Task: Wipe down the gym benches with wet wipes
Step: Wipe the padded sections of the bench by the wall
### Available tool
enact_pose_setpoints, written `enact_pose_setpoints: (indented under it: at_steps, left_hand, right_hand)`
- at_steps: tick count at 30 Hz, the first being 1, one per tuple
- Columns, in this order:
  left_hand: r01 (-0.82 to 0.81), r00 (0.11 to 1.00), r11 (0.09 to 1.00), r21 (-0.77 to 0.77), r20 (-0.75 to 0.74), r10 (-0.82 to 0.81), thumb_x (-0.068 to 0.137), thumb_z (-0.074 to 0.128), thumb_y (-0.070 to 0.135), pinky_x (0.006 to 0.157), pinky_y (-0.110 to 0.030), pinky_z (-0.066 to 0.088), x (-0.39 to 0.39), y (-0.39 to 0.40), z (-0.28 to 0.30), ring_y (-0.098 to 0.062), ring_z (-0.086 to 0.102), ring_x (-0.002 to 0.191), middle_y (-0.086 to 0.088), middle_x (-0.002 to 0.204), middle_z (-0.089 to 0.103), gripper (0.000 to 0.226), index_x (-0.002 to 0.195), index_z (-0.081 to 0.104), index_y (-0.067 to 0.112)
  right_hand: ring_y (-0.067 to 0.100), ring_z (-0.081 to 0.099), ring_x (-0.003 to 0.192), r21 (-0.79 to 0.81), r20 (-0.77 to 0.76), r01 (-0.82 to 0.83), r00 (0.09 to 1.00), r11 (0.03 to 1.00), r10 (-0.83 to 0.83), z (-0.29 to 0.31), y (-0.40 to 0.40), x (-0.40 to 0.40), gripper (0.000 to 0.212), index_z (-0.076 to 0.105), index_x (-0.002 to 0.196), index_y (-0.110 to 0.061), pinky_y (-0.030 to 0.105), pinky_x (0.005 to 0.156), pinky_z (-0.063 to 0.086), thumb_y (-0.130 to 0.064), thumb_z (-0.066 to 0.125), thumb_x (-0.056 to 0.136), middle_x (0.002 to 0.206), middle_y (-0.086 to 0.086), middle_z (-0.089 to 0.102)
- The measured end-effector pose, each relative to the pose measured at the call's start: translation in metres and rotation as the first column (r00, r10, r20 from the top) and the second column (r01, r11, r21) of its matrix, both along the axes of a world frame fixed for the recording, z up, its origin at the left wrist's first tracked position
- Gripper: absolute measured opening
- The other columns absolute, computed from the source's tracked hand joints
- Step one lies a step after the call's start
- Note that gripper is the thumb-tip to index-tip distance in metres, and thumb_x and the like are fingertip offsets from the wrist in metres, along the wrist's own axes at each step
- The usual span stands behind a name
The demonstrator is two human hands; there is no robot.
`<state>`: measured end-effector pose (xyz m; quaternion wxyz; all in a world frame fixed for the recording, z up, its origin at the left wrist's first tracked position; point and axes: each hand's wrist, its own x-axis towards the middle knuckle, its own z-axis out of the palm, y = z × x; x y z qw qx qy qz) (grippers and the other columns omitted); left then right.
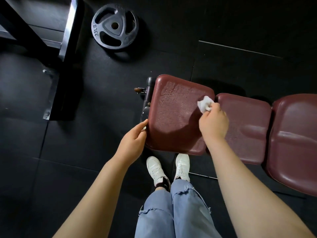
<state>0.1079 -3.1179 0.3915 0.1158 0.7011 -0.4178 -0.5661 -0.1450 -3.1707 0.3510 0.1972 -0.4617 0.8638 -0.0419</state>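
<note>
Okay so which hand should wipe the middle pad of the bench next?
Right. The right hand already grips the wet wipe at the seat pad's edge, right beside the middle pad. The left hand holds the seat pad's far edge and has no wipe.

Black floor (240, 23): maroon bench (248, 121), weight plate (114, 26).
</note>
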Motion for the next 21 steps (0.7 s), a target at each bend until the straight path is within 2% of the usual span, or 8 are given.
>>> enact_pose_setpoints:
  at_steps: [3, 6, 8, 12, 15, 17, 19, 21]
  left_hand:
    - [0.017, 1.000, 1.000, -0.025, 0.024, -0.017, 0.099, 0.041, 0.016, 0.104, -0.027, 0.045, 0.004, -0.001, -0.001, 0.003, 0.056, 0.117, 0.022, 0.128, 0.062, 0.049, 0.140, 0.051, 0.042]
    - [0.061, 0.996, 0.997, -0.039, 0.068, -0.058, 0.099, 0.041, 0.018, 0.091, -0.019, 0.046, 0.005, 0.001, 0.000, 0.004, 0.059, 0.107, 0.024, 0.119, 0.065, 0.051, 0.140, 0.048, 0.047]
    - [0.132, 0.986, 0.989, -0.063, 0.112, -0.124, 0.101, 0.043, 0.023, 0.091, -0.020, 0.044, 0.006, 0.002, 0.001, 0.001, 0.057, 0.112, 0.024, 0.125, 0.060, 0.050, 0.144, 0.041, 0.048]
    - [0.318, 0.943, 0.943, -0.094, 0.137, -0.304, 0.098, 0.054, 0.034, 0.110, -0.032, 0.039, 0.014, 0.006, -0.005, -0.006, 0.045, 0.133, 0.016, 0.150, 0.042, 0.062, 0.153, 0.027, 0.041]
    - [0.416, 0.908, 0.905, -0.085, 0.103, -0.407, 0.088, 0.069, 0.039, 0.115, -0.038, 0.035, 0.028, 0.009, -0.013, -0.006, 0.036, 0.140, 0.018, 0.157, 0.030, 0.085, 0.155, 0.016, 0.042]
    - [0.449, 0.891, 0.889, -0.091, 0.119, -0.437, 0.083, 0.076, 0.040, 0.113, -0.041, 0.039, 0.033, 0.011, -0.019, -0.009, 0.038, 0.138, 0.019, 0.157, 0.028, 0.096, 0.154, 0.011, 0.046]
    - [0.451, 0.889, 0.884, -0.125, 0.152, -0.433, 0.081, 0.077, 0.037, 0.109, -0.043, 0.042, 0.032, 0.013, -0.023, -0.011, 0.042, 0.135, 0.019, 0.156, 0.030, 0.099, 0.153, 0.010, 0.050]
    - [0.444, 0.892, 0.882, -0.159, 0.176, -0.417, 0.081, 0.078, 0.034, 0.106, -0.043, 0.044, 0.030, 0.013, -0.025, -0.013, 0.046, 0.132, 0.019, 0.155, 0.034, 0.098, 0.153, 0.012, 0.049]
  right_hand:
    - [0.035, 0.060, 0.100, -0.063, 0.049, 0.025, 0.999, 0.998, -0.022, 0.002, -0.010, 0.039, 0.034, 0.055, 0.122, -0.013, 0.040, 0.082, 0.049, -0.015, 0.049, 0.088, 0.110, 0.016, 0.066]
    - [0.032, 0.058, 0.099, -0.222, 0.193, -0.339, 0.904, 0.914, 0.382, 0.019, -0.027, 0.110, 0.029, 0.059, 0.115, -0.013, 0.039, 0.082, 0.046, -0.013, 0.048, 0.088, 0.108, 0.012, 0.065]
    - [0.031, 0.057, 0.096, -0.261, 0.129, -0.531, 0.808, 0.806, 0.574, 0.022, -0.036, 0.123, 0.025, 0.058, 0.113, -0.012, 0.041, 0.083, 0.042, -0.015, 0.048, 0.090, 0.106, 0.011, 0.064]
    - [0.037, 0.060, 0.097, -0.166, 0.024, -0.196, 0.979, 0.966, 0.203, 0.001, -0.038, 0.044, 0.032, 0.058, 0.115, -0.011, 0.042, 0.081, 0.048, -0.013, 0.054, 0.084, 0.104, 0.017, 0.066]
    - [0.033, 0.059, 0.106, -0.080, -0.002, 0.060, 0.998, 0.995, -0.060, -0.003, -0.030, 0.014, 0.028, 0.055, 0.118, -0.009, 0.041, 0.083, 0.052, -0.015, 0.054, 0.091, 0.115, 0.015, 0.063]
    - [0.034, 0.058, 0.105, -0.128, 0.058, 0.152, 0.988, 0.980, -0.146, -0.002, -0.040, 0.038, 0.028, 0.056, 0.115, -0.009, 0.039, 0.084, 0.049, -0.013, 0.052, 0.088, 0.114, 0.015, 0.062]
    - [0.032, 0.058, 0.102, -0.236, 0.165, 0.057, 0.986, 0.970, -0.018, 0.003, -0.052, 0.078, 0.029, 0.059, 0.111, -0.010, 0.038, 0.084, 0.047, -0.010, 0.049, 0.084, 0.110, 0.014, 0.064]
    - [0.033, 0.057, 0.098, -0.362, 0.202, -0.208, 0.934, 0.909, 0.295, 0.010, -0.056, 0.113, 0.027, 0.060, 0.107, -0.007, 0.040, 0.083, 0.046, -0.007, 0.049, 0.083, 0.106, 0.014, 0.065]
